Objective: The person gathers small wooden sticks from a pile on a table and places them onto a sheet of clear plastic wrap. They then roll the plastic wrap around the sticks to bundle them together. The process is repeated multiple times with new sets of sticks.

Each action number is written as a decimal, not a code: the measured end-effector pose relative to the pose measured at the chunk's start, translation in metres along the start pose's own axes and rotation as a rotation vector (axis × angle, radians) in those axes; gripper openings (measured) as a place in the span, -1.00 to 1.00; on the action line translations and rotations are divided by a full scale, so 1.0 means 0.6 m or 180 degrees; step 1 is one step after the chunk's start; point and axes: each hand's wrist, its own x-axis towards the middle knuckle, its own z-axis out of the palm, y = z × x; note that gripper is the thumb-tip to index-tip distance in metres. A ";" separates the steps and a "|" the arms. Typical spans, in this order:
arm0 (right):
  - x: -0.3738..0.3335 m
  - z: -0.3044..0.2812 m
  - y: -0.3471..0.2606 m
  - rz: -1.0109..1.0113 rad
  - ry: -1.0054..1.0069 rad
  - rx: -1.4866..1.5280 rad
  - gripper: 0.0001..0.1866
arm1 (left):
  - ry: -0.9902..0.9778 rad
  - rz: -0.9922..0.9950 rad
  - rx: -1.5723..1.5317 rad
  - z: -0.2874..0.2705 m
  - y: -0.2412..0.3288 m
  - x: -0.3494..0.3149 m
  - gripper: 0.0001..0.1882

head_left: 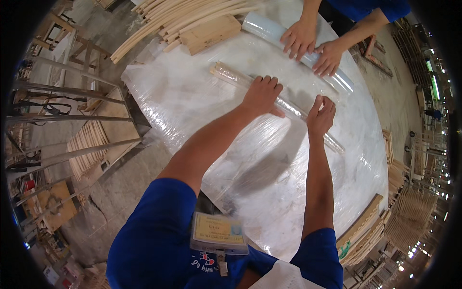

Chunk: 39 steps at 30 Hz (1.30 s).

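A slim bundle of wood wrapped in clear plastic film (234, 76) lies slantwise across the film-covered table (226, 139); bare wood shows at its far left end. My left hand (263, 98) presses down on it, fingers closed over its far side. Farther along the bundle, my right hand (321, 114) has its fingers curled together; what they hold, if anything, is hidden. Just beyond is a thick roll of clear plastic film (267, 30). Another person's two hands (315, 50) rest on that roll, fingers spread.
Long wooden strips (187, 17) and a wooden block (211, 33) lie at the table's far left. Metal bars (67, 115) and a rack of sticks (89, 147) stand to the left. Stacked wooden parts (363, 226) line the right edge.
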 end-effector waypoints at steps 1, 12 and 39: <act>0.007 -0.002 0.008 0.0056 -0.0122 -0.0213 -0.47 | -0.0291 -0.0076 0.0025 -0.002 0.000 0.019 -0.03; -0.272 -0.117 0.023 -0.0424 -0.0381 -0.0396 -0.59 | -0.0248 -0.0233 -0.0143 0.018 0.093 -0.178 -0.12; -0.160 -0.063 0.013 -0.0781 -0.0535 -0.0487 -0.54 | 0.0231 -0.0001 -0.0063 0.021 0.025 -0.099 -0.04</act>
